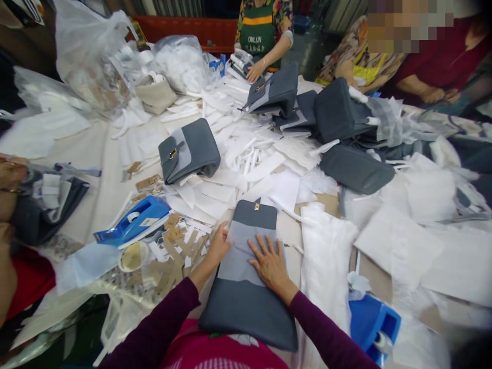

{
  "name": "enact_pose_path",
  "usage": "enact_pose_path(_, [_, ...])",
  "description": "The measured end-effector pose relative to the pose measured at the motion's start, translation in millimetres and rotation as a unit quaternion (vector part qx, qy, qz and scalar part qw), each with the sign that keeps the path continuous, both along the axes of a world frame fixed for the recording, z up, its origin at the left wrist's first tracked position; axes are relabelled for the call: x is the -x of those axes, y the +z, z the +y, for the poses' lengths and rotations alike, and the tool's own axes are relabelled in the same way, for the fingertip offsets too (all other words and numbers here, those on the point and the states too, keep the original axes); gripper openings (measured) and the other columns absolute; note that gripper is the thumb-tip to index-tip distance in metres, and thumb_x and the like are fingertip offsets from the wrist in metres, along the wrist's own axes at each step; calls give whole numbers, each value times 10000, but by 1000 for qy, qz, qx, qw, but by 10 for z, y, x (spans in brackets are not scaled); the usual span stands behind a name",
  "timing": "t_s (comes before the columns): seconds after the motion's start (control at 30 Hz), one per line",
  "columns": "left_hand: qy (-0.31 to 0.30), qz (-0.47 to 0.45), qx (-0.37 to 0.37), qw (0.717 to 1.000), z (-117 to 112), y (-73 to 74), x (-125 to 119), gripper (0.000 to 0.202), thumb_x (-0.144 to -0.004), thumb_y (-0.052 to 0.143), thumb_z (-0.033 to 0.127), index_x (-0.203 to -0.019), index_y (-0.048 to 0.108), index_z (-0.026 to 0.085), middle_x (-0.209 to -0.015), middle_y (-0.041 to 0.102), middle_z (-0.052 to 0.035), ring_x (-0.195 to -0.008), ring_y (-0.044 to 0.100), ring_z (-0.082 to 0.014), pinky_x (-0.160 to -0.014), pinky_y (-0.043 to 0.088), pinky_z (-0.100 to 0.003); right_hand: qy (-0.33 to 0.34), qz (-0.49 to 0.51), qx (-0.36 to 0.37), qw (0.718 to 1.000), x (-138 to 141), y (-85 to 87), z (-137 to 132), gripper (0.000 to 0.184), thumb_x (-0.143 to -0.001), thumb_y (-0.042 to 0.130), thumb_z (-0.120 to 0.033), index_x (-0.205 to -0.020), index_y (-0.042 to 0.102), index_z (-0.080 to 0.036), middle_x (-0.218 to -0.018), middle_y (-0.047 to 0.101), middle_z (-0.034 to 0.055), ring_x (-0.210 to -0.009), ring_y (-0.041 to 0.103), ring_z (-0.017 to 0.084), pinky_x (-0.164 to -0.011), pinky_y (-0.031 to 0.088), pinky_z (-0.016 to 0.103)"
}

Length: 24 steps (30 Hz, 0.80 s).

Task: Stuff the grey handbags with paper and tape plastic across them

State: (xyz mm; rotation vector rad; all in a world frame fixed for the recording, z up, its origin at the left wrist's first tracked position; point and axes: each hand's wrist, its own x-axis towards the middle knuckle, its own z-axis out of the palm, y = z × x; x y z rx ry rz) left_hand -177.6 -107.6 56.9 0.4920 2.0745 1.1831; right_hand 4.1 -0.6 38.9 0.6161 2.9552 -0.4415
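Observation:
A dark grey flap bag (248,307) with a gold clasp lies flat in front of me, its flap end pointing away. Across its middle runs a thin, pale grey sheet (242,256). My left hand (218,247) is closed at the left edge of the bag, thumb and fingers pinched on the sheet's border. Flat on the sheet rests my right hand (271,264), fingers spread, holding nothing. Left of the bag are scattered brown and white tags (179,248) and a blue tape dispenser (134,220).
Another dark bag (192,151) stands beyond, on heaped white paper strips (249,154). More dark bags (334,113) are piled at the far right. A second blue dispenser (372,325) sits near right, beside white wrapping sheets (326,256). Co-workers (265,31) stand around the table.

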Motion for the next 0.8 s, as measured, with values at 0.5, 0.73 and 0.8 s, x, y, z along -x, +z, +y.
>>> enact_pose_path(0.5, [-260, 386, 121, 877, 211, -286, -362, 235, -944, 397, 171, -1132, 537, 166, -1114, 521, -96, -1023, 444, -258, -905, 399, -415, -1, 7, 8, 1000, -18, -72, -5, 640, -917, 451, -509, -1494, 217, -359, -1556, 272, 20, -1416, 201, 336, -1116, 80, 609])
enact_pose_path(0.73, [-269, 421, 123, 857, 201, -266, -360, 339, -864, 599, 433, -1075, 530, 177, -1095, 515, -81, -1031, 449, -269, -920, 380, -423, -94, 35, 58, 993, -54, -148, 114, 496, -970, 353, -297, -1436, 340, -125, -1412, 462, 137, -1277, 403, 248, -1086, 286, 430])
enact_pose_path(0.8, [-276, 435, 123, 848, 202, -267, -352, 369, -842, 622, 450, -1070, 532, 174, -1090, 519, -84, -1032, 451, -270, -930, 370, -426, -96, 33, 57, 993, -47, -148, 187, 450, -942, 417, -245, -1377, 413, -135, -1356, 498, 143, -1203, 447, 260, -1026, 349, 407])
